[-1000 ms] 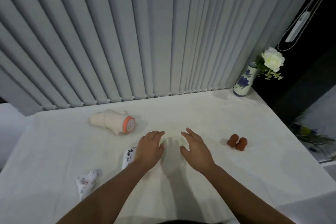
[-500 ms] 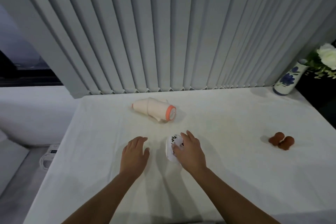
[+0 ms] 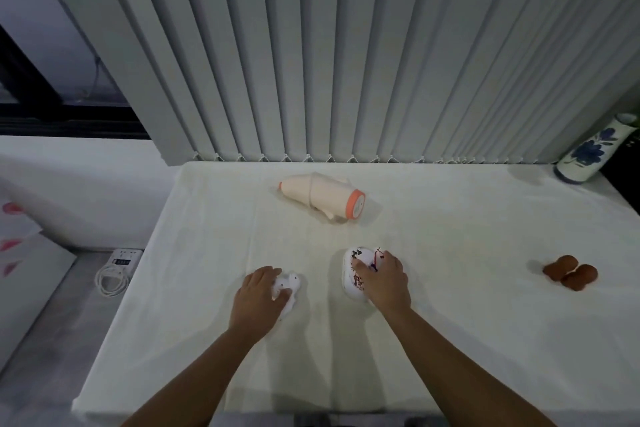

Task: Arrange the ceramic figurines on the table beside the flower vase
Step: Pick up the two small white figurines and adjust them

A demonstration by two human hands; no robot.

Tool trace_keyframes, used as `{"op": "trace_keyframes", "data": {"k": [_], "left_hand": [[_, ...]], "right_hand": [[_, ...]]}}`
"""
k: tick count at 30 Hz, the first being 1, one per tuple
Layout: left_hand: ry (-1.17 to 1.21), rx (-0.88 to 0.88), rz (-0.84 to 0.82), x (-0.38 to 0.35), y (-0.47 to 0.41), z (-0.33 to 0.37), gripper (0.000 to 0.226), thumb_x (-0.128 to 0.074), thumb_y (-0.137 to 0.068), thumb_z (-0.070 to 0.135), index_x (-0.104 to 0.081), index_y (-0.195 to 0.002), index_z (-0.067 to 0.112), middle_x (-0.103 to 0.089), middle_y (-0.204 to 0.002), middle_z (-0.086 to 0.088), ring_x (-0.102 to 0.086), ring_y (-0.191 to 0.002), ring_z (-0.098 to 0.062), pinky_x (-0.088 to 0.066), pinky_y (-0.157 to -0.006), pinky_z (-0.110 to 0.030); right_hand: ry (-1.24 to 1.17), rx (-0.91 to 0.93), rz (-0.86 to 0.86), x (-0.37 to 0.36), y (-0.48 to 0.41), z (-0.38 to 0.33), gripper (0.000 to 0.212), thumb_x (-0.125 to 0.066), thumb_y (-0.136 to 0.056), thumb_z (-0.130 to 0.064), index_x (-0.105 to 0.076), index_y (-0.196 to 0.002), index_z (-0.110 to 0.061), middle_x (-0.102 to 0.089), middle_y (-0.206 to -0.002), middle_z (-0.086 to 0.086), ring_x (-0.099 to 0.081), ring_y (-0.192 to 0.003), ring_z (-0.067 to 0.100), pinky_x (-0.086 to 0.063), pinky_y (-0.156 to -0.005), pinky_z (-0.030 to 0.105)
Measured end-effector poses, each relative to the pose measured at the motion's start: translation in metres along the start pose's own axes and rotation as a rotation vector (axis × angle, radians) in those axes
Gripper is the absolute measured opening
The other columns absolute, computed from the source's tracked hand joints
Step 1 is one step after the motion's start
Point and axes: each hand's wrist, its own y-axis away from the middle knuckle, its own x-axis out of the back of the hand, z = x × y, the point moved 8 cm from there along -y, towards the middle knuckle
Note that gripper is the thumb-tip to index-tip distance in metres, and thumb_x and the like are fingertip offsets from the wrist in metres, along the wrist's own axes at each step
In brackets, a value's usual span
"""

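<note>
On the white-clothed table (image 3: pixel 450 340), my left hand (image 3: pixel 256 298) closes over a small white speckled figurine (image 3: pixel 290 288) lying near the front left. My right hand (image 3: pixel 382 282) grips a white figurine with dark painted marks (image 3: pixel 351 269) resting on the cloth at centre. A cream figurine with an orange ring (image 3: pixel 323 196) lies on its side further back. A brown two-lobed figurine (image 3: pixel 569 272) sits at the right. The blue-flowered white vase (image 3: pixel 592 149) stands at the far right back corner, its flower cut off by the frame.
Grey vertical blinds (image 3: pixel 346 45) hang along the table's back edge. To the left, below the table, a white power strip with a coiled cable (image 3: pixel 116 270) lies on the floor. A dark window is at far left.
The view has swung left, pushing the vase to the right edge. My left hand has moved onto the small speckled figurine; my right hand stays on the painted one.
</note>
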Motion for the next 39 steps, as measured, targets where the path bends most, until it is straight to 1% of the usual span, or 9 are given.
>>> {"op": "trace_keyframes", "data": {"k": [4,8,16,19,22,26,29,32,39], "left_hand": [[-0.031,-0.003,-0.142,-0.006,-0.001,-0.001,0.091,-0.044,-0.062,0.071,-0.045,-0.138,0.021,-0.047,-0.144,0.004,-0.040,-0.133,-0.020,-0.035,-0.109,-0.036],[-0.091,-0.040,-0.202,-0.012,-0.004,0.001,0.081,-0.067,-0.077,0.052,-0.034,-0.145,0.021,-0.042,-0.147,0.004,-0.036,-0.135,-0.019,-0.033,-0.109,-0.035],[-0.144,-0.048,-0.274,-0.017,-0.009,0.007,0.081,-0.068,-0.080,0.042,-0.027,-0.147,0.022,-0.041,-0.142,-0.002,-0.038,-0.131,-0.024,-0.038,-0.105,-0.035],[-0.176,-0.053,-0.324,-0.020,-0.011,0.007,0.084,-0.066,-0.082,0.043,-0.019,-0.149,0.023,-0.038,-0.143,-0.004,-0.036,-0.131,-0.027,-0.038,-0.104,-0.037],[-0.192,-0.042,-0.345,-0.023,-0.013,0.006,0.080,-0.065,-0.083,0.042,-0.024,-0.148,0.023,-0.039,-0.141,-0.006,-0.036,-0.129,-0.028,-0.037,-0.106,-0.037],[-0.145,-0.014,-0.332,-0.022,-0.016,0.004,0.069,-0.071,-0.076,0.042,-0.042,-0.136,0.025,-0.045,-0.129,-0.005,-0.042,-0.123,-0.026,-0.038,-0.105,-0.036],[-0.120,0.013,-0.301,-0.019,-0.017,0.004,0.065,-0.075,-0.072,0.040,-0.049,-0.129,0.025,-0.048,-0.123,-0.004,-0.045,-0.119,-0.024,-0.042,-0.099,-0.034],[-0.097,0.041,-0.255,-0.017,-0.017,0.000,0.065,-0.078,-0.068,0.042,-0.052,-0.125,0.025,-0.051,-0.119,-0.003,-0.048,-0.115,-0.023,-0.042,-0.092,-0.032],[-0.041,0.141,-0.211,-0.011,-0.013,-0.010,0.062,-0.078,-0.061,0.050,-0.057,-0.113,0.024,-0.059,-0.108,0.001,-0.059,-0.097,-0.016,-0.048,-0.079,-0.029]], "right_hand": [[-0.054,-0.002,-0.005,-0.005,-0.003,-0.003,0.076,-0.070,-0.075,-0.049,-0.041,-0.137,-0.014,-0.045,-0.141,0.007,-0.047,-0.125,0.032,-0.042,-0.096,0.044],[-0.048,0.023,-0.039,-0.013,-0.006,-0.010,0.088,-0.076,-0.071,-0.044,-0.032,-0.140,-0.011,-0.040,-0.145,0.010,-0.046,-0.127,0.035,-0.043,-0.100,0.046],[-0.004,0.158,-0.052,-0.028,0.003,-0.031,0.104,-0.082,-0.069,-0.031,-0.016,-0.148,-0.019,-0.035,-0.146,0.007,-0.045,-0.129,0.027,-0.046,-0.102,0.045],[0.102,0.259,-0.011,-0.030,0.012,-0.039,0.101,-0.082,-0.070,-0.031,-0.018,-0.148,-0.019,-0.039,-0.144,0.006,-0.047,-0.127,0.025,-0.049,-0.098,0.042],[0.190,0.355,0.012,-0.033,0.020,-0.046,0.100,-0.084,-0.067,-0.031,-0.023,-0.145,-0.021,-0.044,-0.139,0.004,-0.050,-0.123,0.024,-0.051,-0.094,0.040],[0.234,0.444,0.037,-0.034,0.029,-0.053,0.087,-0.079,-0.070,-0.029,-0.031,-0.141,-0.023,-0.050,-0.132,0.002,-0.054,-0.115,0.025,-0.049,-0.087,0.038],[0.178,0.509,0.087,-0.031,0.035,-0.058,0.061,-0.068,-0.079,-0.018,-0.043,-0.134,-0.024,-0.058,-0.125,0.000,-0.059,-0.107,0.026,-0.049,-0.083,0.039],[0.099,0.529,0.096,-0.029,0.042,-0.058,0.043,-0.064,-0.084,-0.014,-0.051,-0.125,-0.021,-0.063,-0.121,-0.001,-0.061,-0.105,0.024,-0.050,-0.087,0.038],[0.114,0.613,0.020,-0.040,0.053,-0.052,0.021,-0.058,-0.089,-0.039,-0.058,-0.106,-0.027,-0.068,-0.099,-0.011,-0.060,-0.089,0.014,-0.050,-0.079,0.030]]}}
